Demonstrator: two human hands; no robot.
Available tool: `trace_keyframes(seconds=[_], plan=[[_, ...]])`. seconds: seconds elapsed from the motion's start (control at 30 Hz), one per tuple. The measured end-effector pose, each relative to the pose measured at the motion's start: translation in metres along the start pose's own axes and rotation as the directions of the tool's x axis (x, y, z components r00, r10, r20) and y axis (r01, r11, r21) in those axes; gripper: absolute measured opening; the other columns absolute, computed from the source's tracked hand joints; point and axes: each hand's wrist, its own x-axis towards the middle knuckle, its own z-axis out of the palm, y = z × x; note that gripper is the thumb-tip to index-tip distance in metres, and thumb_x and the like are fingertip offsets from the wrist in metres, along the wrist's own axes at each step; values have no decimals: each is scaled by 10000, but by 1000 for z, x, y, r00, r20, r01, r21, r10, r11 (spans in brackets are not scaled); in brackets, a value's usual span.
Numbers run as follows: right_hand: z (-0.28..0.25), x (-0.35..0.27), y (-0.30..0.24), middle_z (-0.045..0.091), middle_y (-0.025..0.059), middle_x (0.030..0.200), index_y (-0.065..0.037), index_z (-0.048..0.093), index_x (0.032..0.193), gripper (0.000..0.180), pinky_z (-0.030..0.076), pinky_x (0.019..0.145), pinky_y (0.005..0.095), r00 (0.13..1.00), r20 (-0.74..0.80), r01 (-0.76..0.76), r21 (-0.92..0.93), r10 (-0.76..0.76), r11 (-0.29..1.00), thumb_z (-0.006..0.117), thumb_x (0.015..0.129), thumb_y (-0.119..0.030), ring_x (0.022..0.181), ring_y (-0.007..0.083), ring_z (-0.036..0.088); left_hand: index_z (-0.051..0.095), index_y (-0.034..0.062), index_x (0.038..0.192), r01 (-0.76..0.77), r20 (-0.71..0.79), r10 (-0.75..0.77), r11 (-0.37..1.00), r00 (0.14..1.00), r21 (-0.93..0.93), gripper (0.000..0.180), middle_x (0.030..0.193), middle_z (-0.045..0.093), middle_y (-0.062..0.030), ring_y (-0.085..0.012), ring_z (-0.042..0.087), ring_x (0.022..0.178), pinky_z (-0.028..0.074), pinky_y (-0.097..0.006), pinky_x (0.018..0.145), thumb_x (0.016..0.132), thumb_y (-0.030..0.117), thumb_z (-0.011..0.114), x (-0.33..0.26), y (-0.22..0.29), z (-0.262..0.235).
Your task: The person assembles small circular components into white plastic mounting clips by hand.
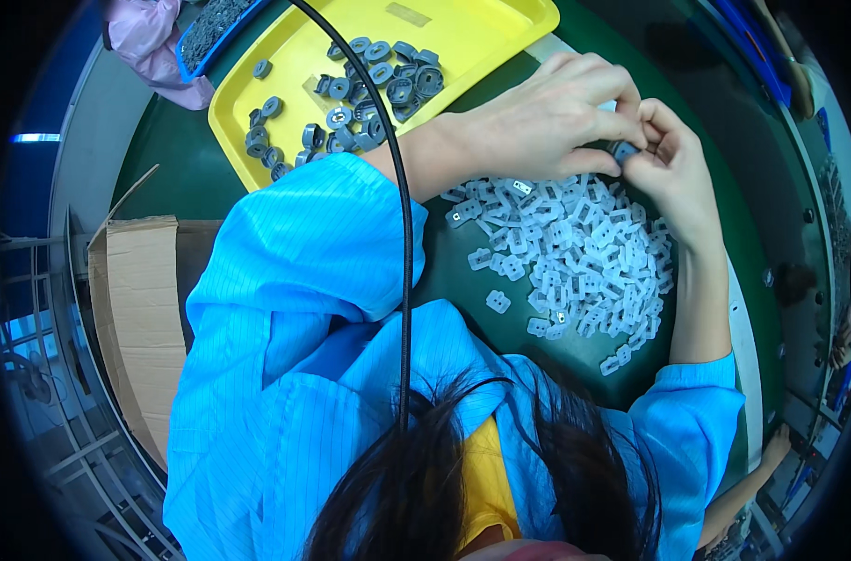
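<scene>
My left hand [547, 117] and my right hand [673, 168] meet above a green work surface [173, 178], fingertips pinched together on one small grey part [623, 150]. Just below the hands lies a pile of several small white plastic pieces [580, 252]. One white piece [497, 301] sits apart at the pile's left. Both forearms come out of bright blue sleeves [304, 280].
A yellow tray [482, 33] at the top holds several dark grey ring-shaped parts [379, 79]. A blue bin [201, 37] and a pink sleeve [150, 42] show at top left. A cardboard box [140, 309] stands at left. A black cable [405, 243] hangs down the middle.
</scene>
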Motion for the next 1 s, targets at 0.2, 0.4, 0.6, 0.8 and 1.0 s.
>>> trace_keyframes(seconds=[0.2, 0.4, 0.6, 0.8, 1.0], plan=[[-22, 7, 19, 599, 2, 833, -10, 564, 1006, 223, 411, 667, 181, 997, 3, -76, 267, 78, 961, 622, 791, -32, 721, 38, 520, 603, 112, 1151, 53, 128, -64, 995, 990, 89, 405, 1071, 554, -96, -298, 534, 1017, 414, -406, 909, 755, 54, 658, -7, -6, -25], [-94, 21, 59, 651, 17, 899, -24, 605, 1100, 305, 437, 725, 202, 839, -543, -236, -383, -11, 893, 636, 806, -102, 757, 66, 571, 522, 98, 1294, 270, 170, -348, 892, 922, 362, 474, 1319, 495, -140, -330, 441, 1257, 354, -410, 1037, 836, 158, 630, -93, -48, -101], [-57, 18, 36, 651, 40, 831, -35, 647, 1035, 239, 472, 749, 230, 919, -336, -2, -525, -206, 851, 613, 815, -120, 769, 99, 595, 547, 94, 1244, 377, 135, -428, 879, 894, 290, 412, 1254, 524, -139, -319, 478, 1197, 384, -384, 1002, 867, 238, 627, -99, -63, -79], [26, 24, 9, 613, 88, 894, -41, 644, 1010, 253, 491, 754, 318, 951, 147, 304, -594, -270, 745, 676, 785, -152, 828, 222, 605, 611, 75, 1071, 423, 65, -501, 786, 863, 452, 292, 1123, 594, -99, -298, 556, 1045, 393, -403, 941, 905, 312, 573, -69, -97, -51], [28, 44, 22, 605, 119, 961, -35, 649, 954, 160, 470, 828, 399, 881, 377, 470, -622, -287, 626, 615, 823, -121, 955, 306, 576, 595, 54, 1029, 479, 14, -509, 819, 861, 317, 259, 979, 624, -145, -320, 578, 976, 424, -420, 846, 916, 282, 543, -60, -93, -44]])
